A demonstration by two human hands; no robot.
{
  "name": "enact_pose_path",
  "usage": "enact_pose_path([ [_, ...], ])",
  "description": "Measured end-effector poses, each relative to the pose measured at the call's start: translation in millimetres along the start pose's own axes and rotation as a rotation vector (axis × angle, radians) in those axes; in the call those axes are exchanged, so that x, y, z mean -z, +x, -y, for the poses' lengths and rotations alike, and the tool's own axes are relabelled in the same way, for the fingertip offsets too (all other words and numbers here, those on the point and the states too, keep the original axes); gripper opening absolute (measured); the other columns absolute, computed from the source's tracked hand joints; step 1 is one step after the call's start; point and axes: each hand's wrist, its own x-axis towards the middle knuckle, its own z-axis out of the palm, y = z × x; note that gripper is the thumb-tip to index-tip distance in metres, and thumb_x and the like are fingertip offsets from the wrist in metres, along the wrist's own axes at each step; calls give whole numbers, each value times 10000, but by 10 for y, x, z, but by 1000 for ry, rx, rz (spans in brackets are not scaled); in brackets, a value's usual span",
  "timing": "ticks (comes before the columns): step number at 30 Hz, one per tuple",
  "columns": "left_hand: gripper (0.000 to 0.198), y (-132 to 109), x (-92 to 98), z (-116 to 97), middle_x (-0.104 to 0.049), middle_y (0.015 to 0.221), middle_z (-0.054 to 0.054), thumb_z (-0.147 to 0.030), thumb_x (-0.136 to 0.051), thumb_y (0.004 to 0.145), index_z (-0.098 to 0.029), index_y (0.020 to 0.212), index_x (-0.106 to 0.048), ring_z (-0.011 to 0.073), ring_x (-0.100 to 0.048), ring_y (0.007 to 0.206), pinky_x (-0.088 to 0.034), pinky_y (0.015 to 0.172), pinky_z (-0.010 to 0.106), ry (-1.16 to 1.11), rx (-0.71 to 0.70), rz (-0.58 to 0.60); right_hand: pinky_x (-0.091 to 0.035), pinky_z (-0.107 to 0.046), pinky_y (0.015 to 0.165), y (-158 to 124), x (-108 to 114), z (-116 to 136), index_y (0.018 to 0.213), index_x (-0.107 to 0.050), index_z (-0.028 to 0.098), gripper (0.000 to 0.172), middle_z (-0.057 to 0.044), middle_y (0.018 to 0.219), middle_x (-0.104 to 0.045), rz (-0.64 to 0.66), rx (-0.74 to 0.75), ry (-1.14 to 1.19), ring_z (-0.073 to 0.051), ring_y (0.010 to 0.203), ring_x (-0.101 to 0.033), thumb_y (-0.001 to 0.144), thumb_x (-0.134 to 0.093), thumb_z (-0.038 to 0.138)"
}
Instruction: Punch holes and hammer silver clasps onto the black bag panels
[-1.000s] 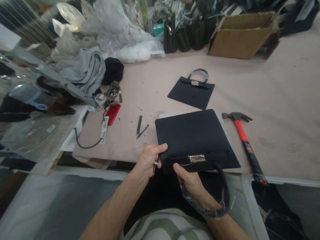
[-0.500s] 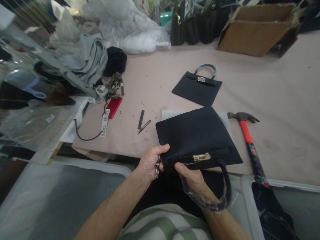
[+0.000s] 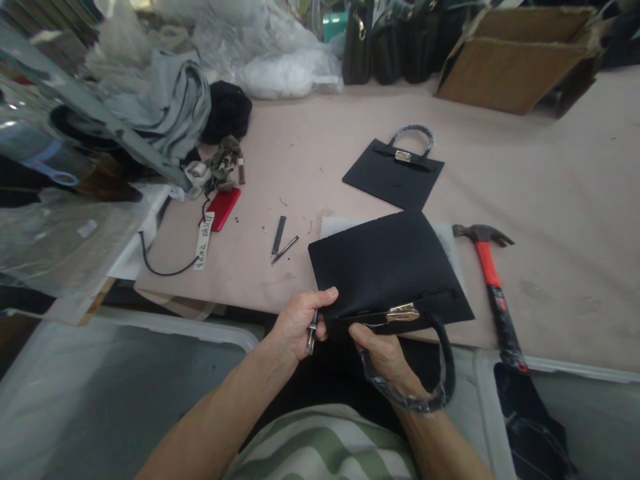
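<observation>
A black leather handbag panel (image 3: 380,263) with a gold clasp (image 3: 403,312) is held at the table's front edge. At its near left corner, my left hand (image 3: 305,320) is closed on it, thumb on top. A small metal tool (image 3: 312,332) also sticks out from under those fingers. My right hand (image 3: 383,353) pinches the panel's near edge just left of the clasp, its fingers hidden beneath. Around my right wrist loops the plastic-wrapped handle (image 3: 445,367). Under the panel's far side lies a white sheet (image 3: 345,225).
A similar panel (image 3: 395,175) lies farther back. To the right rests a claw hammer (image 3: 493,287); to the left are a grey strip (image 3: 279,235), a metal rod (image 3: 285,249) and a red phone-like object (image 3: 225,208). A cardboard box (image 3: 515,73) and several black bags (image 3: 387,50) stand behind.
The near right side of the panel has shifted slightly, and the clasp now catches the light differently. Both hands keep their grip. The whole view has moved a little.
</observation>
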Motion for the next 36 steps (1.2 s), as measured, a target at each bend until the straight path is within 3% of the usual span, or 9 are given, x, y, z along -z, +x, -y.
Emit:
enact_pose_path([
  [5,389,-27,15,-96,-517,418,7,-397,-733,799,-129,582,-554,75,-406,275,-269,285,160,15,-126,-4,-312,-534,1192,65,0,-114,1227,-694,274,537,-40,1082,-742,-67,56,61,-290,1171,-609,741,-820,463],
  [8,253,-130,96,-177,-612,560,33,-268,-616,887,-123,683,-577,90,-507,362,-403,356,170,-99,-142,-58,-360,-546,1163,99,56,-167,1152,-729,267,454,-36,1032,-748,-129,56,72,-301,1179,-603,741,-826,435],
  [11,56,-269,223,-207,-688,731,71,-152,-626,845,-117,805,-607,162,-688,616,-590,584,247,-191,-212,-75,-427,-539,1107,108,130,-190,1017,-763,253,356,-33,945,-747,-172,20,34,-311,1122,-624,730,-833,452],
  [13,126,-346,289,-192,-717,870,95,-126,-696,785,-113,883,-619,227,-738,843,-629,770,323,-205,-315,-48,-466,-530,1070,104,158,-194,979,-769,246,355,-32,931,-746,-176,-10,13,-313,1076,-642,715,-841,472],
  [16,326,-397,293,-145,-726,1008,90,-169,-806,726,-138,983,-607,260,-727,991,-612,890,371,-185,-468,-45,-472,-513,1072,103,149,-196,1000,-770,255,382,-25,969,-749,-155,-9,18,-303,1083,-645,704,-847,483],
  [22,544,-279,31,-57,-730,1019,53,-304,-882,702,-195,1136,-573,234,-726,991,-613,771,283,-91,-671,-69,-322,-518,1197,118,66,-176,1059,-762,248,367,-45,1132,-742,-87,34,55,-289,1231,-586,763,-821,457],
  [29,420,-54,-13,54,-740,983,66,-371,-824,791,-177,1096,-611,230,-725,981,-612,843,317,93,-804,-34,-262,-511,1229,102,-46,-15,1243,-698,261,459,-43,1226,-715,-19,92,72,-266,1297,-547,828,-769,445],
  [33,295,-101,6,63,-748,980,66,-322,-769,851,-175,1059,-620,221,-728,977,-576,942,329,259,-843,-58,-276,-519,1221,104,-81,6,1228,-704,272,470,-41,1219,-715,-22,100,104,-274,1278,-560,801,-790,449],
  [36,335,-155,14,50,-750,1040,82,-283,-759,855,-173,1140,-623,228,-714,1036,-553,983,321,306,-833,-37,-257,-519,1228,108,-63,-17,1171,-728,269,428,-41,1213,-716,-45,86,90,-275,1274,-561,789,-799,451],
])
